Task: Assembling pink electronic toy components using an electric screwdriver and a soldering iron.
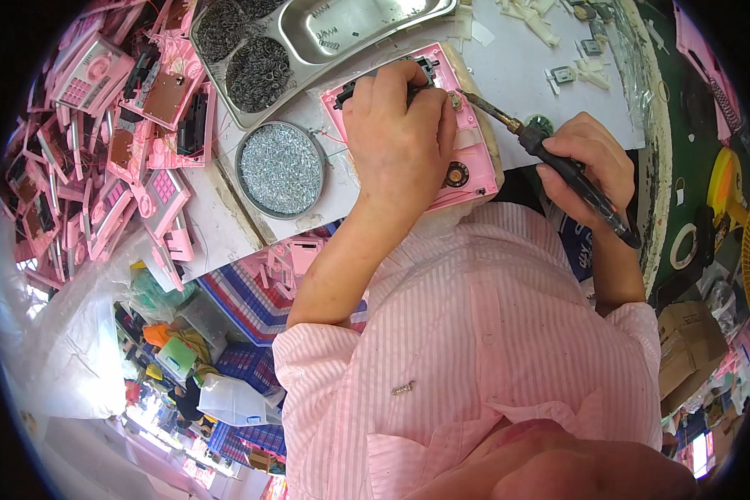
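A pink plastic casing (473, 136) lies open before me on the table, with a black strip-like part along its far side and a small round speaker-like disc (457, 173) near its right corner. My left hand (398, 137) rests over the casing, its fingers bent and closed at the black part; what they pinch is hidden. In my right hand (587, 162) is a soldering iron (571, 171) with a black handle and brass collar. Its dark tip reaches the casing's upper right area, close to my left fingertips.
Left of the casing stands a round dish of small silvery screws (281, 170). Beyond it, a metal tray (308, 62) holds dark springs. Pink casings (100, 167) are piled at the far left. White plastic pieces (562, 75) lie at the back right, and a cardboard box (690, 346) stands lower right.
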Motion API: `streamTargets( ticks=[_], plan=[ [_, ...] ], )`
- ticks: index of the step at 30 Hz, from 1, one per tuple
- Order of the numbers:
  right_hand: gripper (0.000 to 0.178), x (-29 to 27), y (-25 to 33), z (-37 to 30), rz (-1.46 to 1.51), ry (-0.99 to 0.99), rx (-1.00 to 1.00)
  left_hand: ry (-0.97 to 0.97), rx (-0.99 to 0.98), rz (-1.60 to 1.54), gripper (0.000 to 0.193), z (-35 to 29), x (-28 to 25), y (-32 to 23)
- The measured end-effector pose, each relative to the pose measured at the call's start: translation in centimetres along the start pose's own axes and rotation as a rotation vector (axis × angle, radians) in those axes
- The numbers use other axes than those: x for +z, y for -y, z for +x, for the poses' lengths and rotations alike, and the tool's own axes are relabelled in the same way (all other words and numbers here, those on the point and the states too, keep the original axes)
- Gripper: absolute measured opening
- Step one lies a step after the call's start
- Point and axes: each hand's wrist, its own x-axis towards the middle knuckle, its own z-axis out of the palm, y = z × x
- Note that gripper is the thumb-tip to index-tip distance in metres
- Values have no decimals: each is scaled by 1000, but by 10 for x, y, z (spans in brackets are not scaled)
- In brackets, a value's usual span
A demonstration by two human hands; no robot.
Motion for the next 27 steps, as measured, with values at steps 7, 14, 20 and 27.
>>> streamTargets(
  ticks=[7, 14, 20, 27],
  plan=[
    [33, 5, -4, 0, 0, 10, -20, 12, 10, 3, 16, 1, -2, 0],
    [32, 7, -3, -2, -51, 23, -69, 14, 20, -4, 16, 1, -1, 0],
    [32, -4, 4, 1, -62, -12, -36, 8, 31, -13, 14, 1, -2, 2],
    [33, -3, 2, 0, -52, -7, -19, 13, 33, 2, 14, 0, -1, 2]
  ],
)
